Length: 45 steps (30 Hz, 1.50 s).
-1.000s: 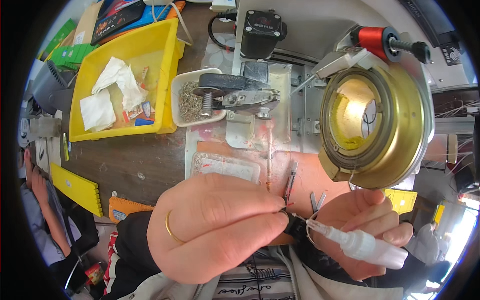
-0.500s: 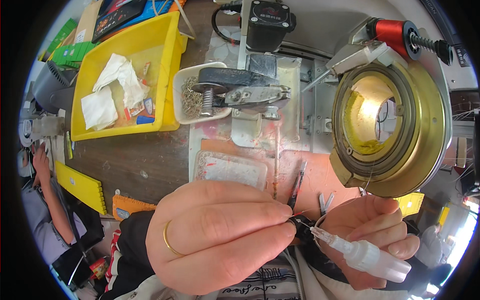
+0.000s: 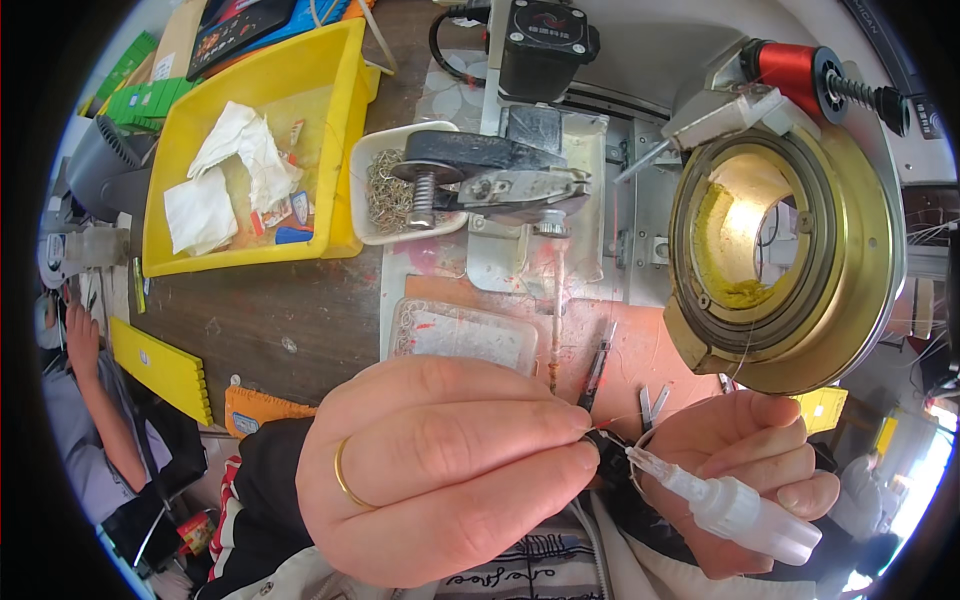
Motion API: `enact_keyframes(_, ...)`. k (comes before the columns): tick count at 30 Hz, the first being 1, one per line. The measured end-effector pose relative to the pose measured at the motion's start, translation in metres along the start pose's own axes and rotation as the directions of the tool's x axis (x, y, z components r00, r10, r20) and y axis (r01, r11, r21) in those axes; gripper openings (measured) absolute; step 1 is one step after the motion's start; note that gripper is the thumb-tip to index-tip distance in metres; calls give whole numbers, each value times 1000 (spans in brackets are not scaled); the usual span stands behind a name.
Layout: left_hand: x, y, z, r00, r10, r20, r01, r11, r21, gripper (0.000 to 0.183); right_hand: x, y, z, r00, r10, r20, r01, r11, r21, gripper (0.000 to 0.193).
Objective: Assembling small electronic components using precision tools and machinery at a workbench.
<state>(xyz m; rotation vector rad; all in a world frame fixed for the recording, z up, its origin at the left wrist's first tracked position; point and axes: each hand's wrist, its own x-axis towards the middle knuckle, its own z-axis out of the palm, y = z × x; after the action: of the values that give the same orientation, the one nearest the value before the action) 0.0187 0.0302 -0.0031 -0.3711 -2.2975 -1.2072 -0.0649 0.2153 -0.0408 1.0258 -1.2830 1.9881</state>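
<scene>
My left hand (image 3: 440,465), with a gold ring on one finger, is closed in a pinch. At its fingertips a bit of red thread (image 3: 603,425) and a fine line show; whatever else it holds is hidden behind the fingers. My right hand (image 3: 745,450) is wrapped round a small translucent white glue bottle (image 3: 735,510). The bottle lies tilted, its narrow nozzle pointing up and left, close to the left fingertips. Whether the tip touches the thread I cannot tell. A thin pale line loops beside the right palm.
A white tray (image 3: 361,190) of small metal hooks stands beyond, near a clamp device (image 3: 520,185). A clear tray (image 3: 465,335) lies closer. Right is a brass ring machine (image 3: 860,270) with a red spool (image 3: 785,72); left, a yellow bin (image 3: 345,130). Another person's arm (image 3: 105,400) is far left.
The view has shifted slightly. Both hands keep nearly the same pose, the glue nozzle still close to the left fingertips.
</scene>
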Motion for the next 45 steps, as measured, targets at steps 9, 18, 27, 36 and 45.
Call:
enact_keyframes(9, -1, 0, 0, 1000, 24, -9, -24, 1000, 4, 33, 1, -3, -1, 1000, 19, 8, -19, 1000, -1, 41)
enact_keyframes(18, 5, 6, -5, 996, 65, 52, -70, 993, 94, 25, 1, -3, 0, 1000, 2, -10, -3, 1000, -29, 40)
enact_keyframes(27, 2, 9, 1, 995, 96, 13, -96, 971, 219, 26, 2, -6, -2, 1000, 17, 6, -17, 1000, 2, 37)
enact_keyframes(36, 0, 0, 4, 988, 152, -35, -146, 981, 126, 29, 2, -8, 4, 998, 49, -34, -50, 998, -42, 29)
enact_keyframes(45, 1, -3, 5, 981, 191, -26, -186, 975, 124, 29, 4, -11, 6, 995, 74, -66, -75, 997, -26, 23)
